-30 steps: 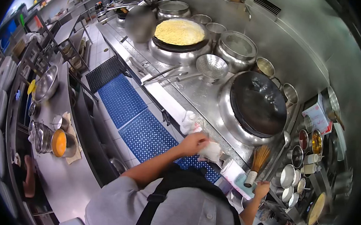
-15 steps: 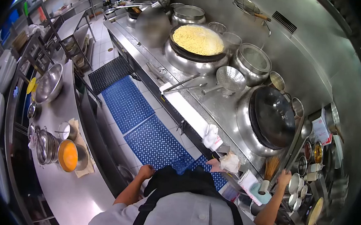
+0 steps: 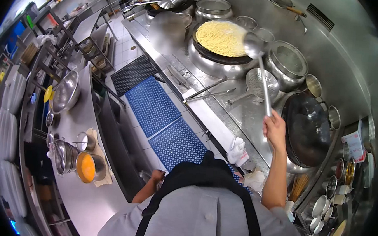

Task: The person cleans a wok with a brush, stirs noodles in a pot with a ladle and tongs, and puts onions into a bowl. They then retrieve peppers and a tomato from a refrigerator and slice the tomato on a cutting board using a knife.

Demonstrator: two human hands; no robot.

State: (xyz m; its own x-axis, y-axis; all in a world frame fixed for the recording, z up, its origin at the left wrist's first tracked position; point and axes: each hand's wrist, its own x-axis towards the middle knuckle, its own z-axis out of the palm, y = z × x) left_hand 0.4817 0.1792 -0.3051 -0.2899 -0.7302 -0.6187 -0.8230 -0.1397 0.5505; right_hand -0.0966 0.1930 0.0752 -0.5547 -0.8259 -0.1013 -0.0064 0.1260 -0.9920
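My right hand (image 3: 275, 130) is wrapped around the long handle of a metal ladle (image 3: 263, 83). The ladle's round bowl, slightly blurred, overlaps the right edge of a wok (image 3: 215, 56) heaped with yellow noodles (image 3: 219, 37). Beneath the handle a perforated strainer (image 3: 261, 82) lies on the steel range. A dark wok (image 3: 309, 126) rests on its burner just right of my right forearm. Down by my left hip, my left hand (image 3: 157, 176) hangs beside the black apron (image 3: 193, 179) with its fingers curled in.
On the left counter (image 3: 76, 198) stand a pot of orange liquid (image 3: 88, 168), stacked metal bowls (image 3: 66, 155) and a large steel bowl (image 3: 66, 93). Blue mats (image 3: 152, 104) cover the aisle floor. Lidded pots (image 3: 287, 59) line the range's back. Seasoning containers (image 3: 350, 168) and a bamboo brush (image 3: 299, 187) are at right.
My right hand has moved up and forward from beside the dark wok, swinging the ladle left to the noodle wok. The view has shifted; my left hand stays low by the apron.
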